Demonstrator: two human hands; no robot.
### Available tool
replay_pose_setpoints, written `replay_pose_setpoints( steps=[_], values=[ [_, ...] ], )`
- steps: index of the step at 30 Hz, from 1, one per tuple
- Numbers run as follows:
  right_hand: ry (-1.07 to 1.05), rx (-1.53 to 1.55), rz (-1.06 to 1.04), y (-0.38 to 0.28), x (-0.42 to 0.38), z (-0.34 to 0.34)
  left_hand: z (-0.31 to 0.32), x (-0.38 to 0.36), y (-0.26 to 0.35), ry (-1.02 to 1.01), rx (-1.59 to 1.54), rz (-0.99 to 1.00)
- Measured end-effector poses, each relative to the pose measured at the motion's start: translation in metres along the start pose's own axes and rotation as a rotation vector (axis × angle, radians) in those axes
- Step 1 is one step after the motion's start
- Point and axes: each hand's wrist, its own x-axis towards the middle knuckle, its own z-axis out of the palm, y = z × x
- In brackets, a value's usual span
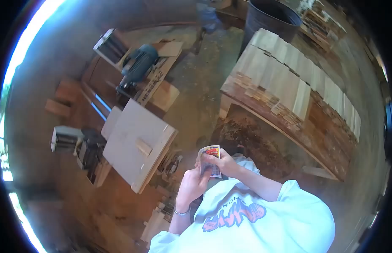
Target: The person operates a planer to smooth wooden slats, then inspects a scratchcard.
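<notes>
A small printed packet or card (210,168), with red, yellow and white on its upper part, is held upright in front of my white shirt. My left hand (191,184) grips it from the lower left, with the thumb across its face and a band on the wrist. From the right, my right hand (224,162) pinches the same piece near its upper edge, its thumb pointing left. Both hands are close together, and parts of the fingers are hidden behind the packet.
A table (331,139) bears rows of pale wood strips (284,76) at the right, beside a dark bin (274,19). A board-topped machine (137,143) stands at the left, below a motor (141,63). Sawdust (246,135) is heaped under the table.
</notes>
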Motion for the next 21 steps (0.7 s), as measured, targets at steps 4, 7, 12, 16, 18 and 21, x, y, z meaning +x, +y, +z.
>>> replay_pose_setpoints(
  steps=[4, 7, 12, 16, 18, 21],
  values=[
    [0.135, -0.161, -0.092, -0.069, -0.037, -0.065, 0.057, 0.047, 0.048, -0.054, -0.313, 0.016],
    [0.335, -0.159, -0.264, -0.136, -0.069, -0.112, 0.103, 0.100, 0.111, -0.150, -0.676, 0.077],
    [0.496, 0.164, -0.466, -0.242, -0.150, -0.111, 0.151, 0.132, 0.217, -0.248, -0.968, 0.452],
    [0.076, 0.632, -0.422, -0.293, -0.167, -0.086, 0.175, 0.142, 0.263, -0.273, -1.201, 0.895],
    [-0.082, 0.661, -0.306, -0.301, -0.163, -0.096, 0.172, 0.137, 0.268, -0.181, -1.120, 0.878],
    [-0.081, 0.688, -0.191, -0.314, -0.144, -0.088, 0.163, 0.139, 0.272, -0.078, -1.065, 0.898]
  ],
)
